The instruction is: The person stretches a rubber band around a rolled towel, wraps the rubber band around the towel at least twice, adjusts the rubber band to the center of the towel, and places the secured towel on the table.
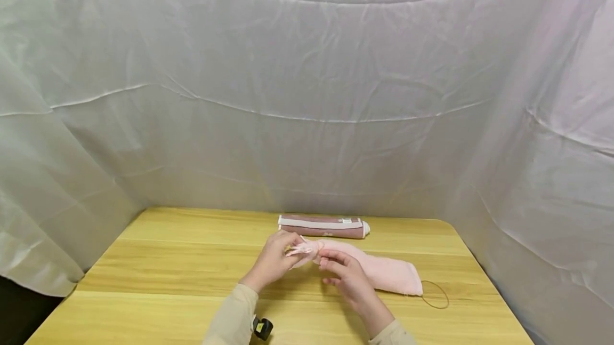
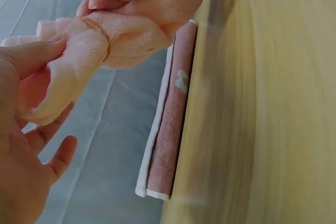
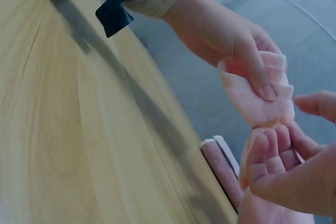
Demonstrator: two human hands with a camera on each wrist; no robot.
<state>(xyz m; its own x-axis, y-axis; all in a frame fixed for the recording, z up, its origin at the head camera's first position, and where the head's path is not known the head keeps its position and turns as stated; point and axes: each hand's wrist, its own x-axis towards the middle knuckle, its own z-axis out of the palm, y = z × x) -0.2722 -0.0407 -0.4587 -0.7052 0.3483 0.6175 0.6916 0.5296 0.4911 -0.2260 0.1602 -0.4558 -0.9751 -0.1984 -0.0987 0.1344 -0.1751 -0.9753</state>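
Observation:
A pink towel (image 1: 390,275), rolled long, lies slantwise between my hands, its gathered end raised. My left hand (image 1: 272,261) pinches that end between thumb and fingers, and the loose folds flare out in the left wrist view. A thin brown rubber band (image 2: 108,51) circles the towel just below the flared folds. My right hand (image 1: 352,281) has its fingers curled against the towel right at the band. Its thumb stands away from the cloth in the right wrist view.
A rolled mauve towel (image 1: 318,232) with white edging lies at the back of the wooden table (image 1: 182,270). A second, loose rubber band (image 1: 447,298) rests by the pink towel's right end. A black strap device (image 1: 263,329) sits at the left wrist. Grey curtains (image 1: 307,147) enclose the table.

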